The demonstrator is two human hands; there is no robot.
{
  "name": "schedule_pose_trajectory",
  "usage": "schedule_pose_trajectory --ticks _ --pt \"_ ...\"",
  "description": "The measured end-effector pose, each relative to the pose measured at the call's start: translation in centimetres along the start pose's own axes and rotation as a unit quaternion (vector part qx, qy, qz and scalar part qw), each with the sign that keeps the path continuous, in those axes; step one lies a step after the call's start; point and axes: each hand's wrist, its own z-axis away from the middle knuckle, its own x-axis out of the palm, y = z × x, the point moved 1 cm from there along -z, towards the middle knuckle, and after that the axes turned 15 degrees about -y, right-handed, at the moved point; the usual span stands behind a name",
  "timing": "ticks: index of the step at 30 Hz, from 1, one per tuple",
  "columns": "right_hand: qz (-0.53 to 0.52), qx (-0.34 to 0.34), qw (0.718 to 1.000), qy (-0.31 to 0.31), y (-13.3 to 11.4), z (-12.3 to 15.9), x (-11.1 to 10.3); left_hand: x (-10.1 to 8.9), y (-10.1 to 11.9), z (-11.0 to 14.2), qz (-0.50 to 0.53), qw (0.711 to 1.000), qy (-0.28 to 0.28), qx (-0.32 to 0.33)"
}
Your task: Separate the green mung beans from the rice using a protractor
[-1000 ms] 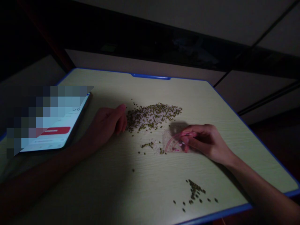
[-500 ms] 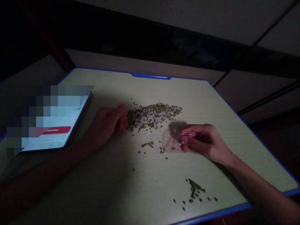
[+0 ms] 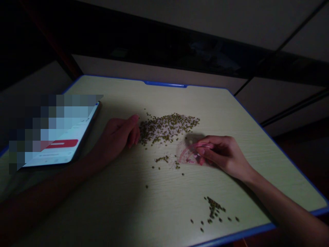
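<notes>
A large pile of small green beans (image 3: 177, 119) mixed with white grains (image 3: 164, 128) lies mid-table. My left hand (image 3: 119, 133) rests at the pile's left end, fingers curled in and thumb laid along them; nothing shows in it. My right hand (image 3: 226, 154) pinches a clear plastic protractor (image 3: 186, 156) with pink markings between thumb and fingers, just below the pile's right end. The protractor's left edge is beside a few beans and white grains (image 3: 172, 162). Part of it is hidden by the fingers.
Near the front edge sits a smaller heap of beans (image 3: 214, 207), with several strays around it. A lit tablet-like screen (image 3: 61, 147), partly pixelated, is at the left. The pale table (image 3: 123, 212) has a blue rim (image 3: 231, 236). Dark cabinet panels (image 3: 290, 92) stand behind.
The protractor in my right hand has tilted slightly, its lower edge rising a little. My left hand and the beans stay practically where they were.
</notes>
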Motion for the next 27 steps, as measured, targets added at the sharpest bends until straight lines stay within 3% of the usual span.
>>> schedule_pose_trajectory --ticks 7,27 --pt "0.011 -0.016 0.999 -0.029 -0.08 0.27 -0.26 0.09 0.03 0.02 0.002 1.0 0.001 -0.009" --pt "-0.028 -0.021 0.999 -0.037 -0.37 0.36 -0.17 0.14 -0.07 -0.04 -0.002 1.0 -0.001 0.005"
